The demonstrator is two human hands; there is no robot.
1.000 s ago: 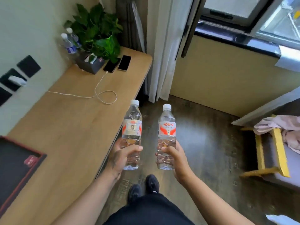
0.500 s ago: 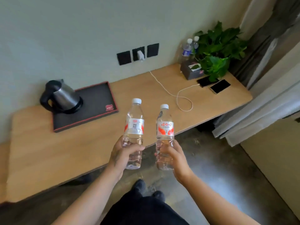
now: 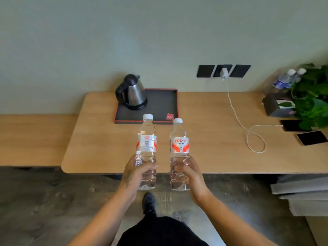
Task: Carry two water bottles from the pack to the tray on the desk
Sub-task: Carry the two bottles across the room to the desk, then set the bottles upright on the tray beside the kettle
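I hold two clear water bottles upright in front of the desk. My left hand grips the lower half of the left water bottle, which has a white cap and a silver and red label. My right hand grips the lower half of the right water bottle, labelled in red and white. Behind them, the black tray with a red rim lies on the wooden desk against the wall. The pack is out of view.
A steel kettle stands on the tray's left part, a small red packet at its front right. A white charging cable loops to two phones at the right. A tissue box, plant and two bottles fill the desk's right end.
My view has swung left, so the desk and tray now lie straight ahead. Both hands still hold the bottles upright in front of me, now over the desk's front edge.
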